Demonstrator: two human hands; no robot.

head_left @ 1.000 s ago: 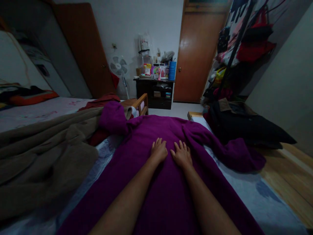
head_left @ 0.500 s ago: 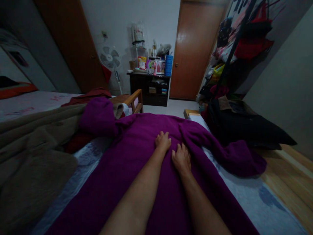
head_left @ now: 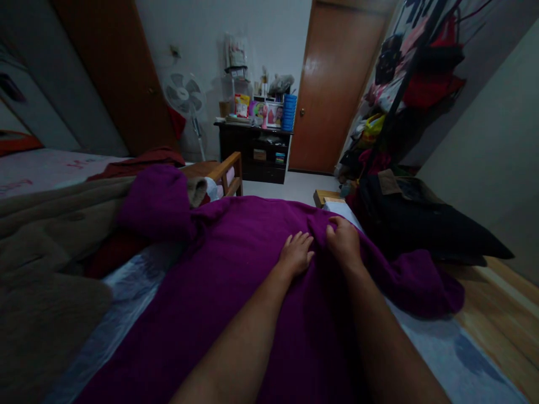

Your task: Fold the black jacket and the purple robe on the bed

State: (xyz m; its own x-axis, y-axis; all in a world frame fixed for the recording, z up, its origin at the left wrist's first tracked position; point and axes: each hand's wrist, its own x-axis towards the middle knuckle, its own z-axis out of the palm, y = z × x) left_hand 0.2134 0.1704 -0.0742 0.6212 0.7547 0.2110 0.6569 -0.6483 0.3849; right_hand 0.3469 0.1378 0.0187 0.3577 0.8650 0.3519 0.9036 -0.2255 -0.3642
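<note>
A long-sleeved purple garment [head_left: 236, 264] is spread over the bed, its lower part running toward me. My left hand [head_left: 296, 252] lies flat on the middle of its upper part, fingers stretched out. Just right of it, my right hand [head_left: 344, 240] has its fingers curled closed on the cloth near the right shoulder, where the fabric is bunched. One sleeve [head_left: 158, 199] rests folded over at the left; the other sleeve [head_left: 425, 283] trails off to the right across the bedsheet [head_left: 438, 342].
A brown fleecy garment [head_left: 54, 275] lies along the left side. Dark folded clothes [head_left: 429, 224] are piled at the right. Beyond the bed are a wooden rail [head_left: 229, 168], a standing fan [head_left: 185, 95], a dark cabinet [head_left: 229, 143] and a door [head_left: 332, 101].
My right hand has moved right and up toward the right shoulder, its fingers closing on the cloth. My left hand has shifted slightly right and flattened out.
</note>
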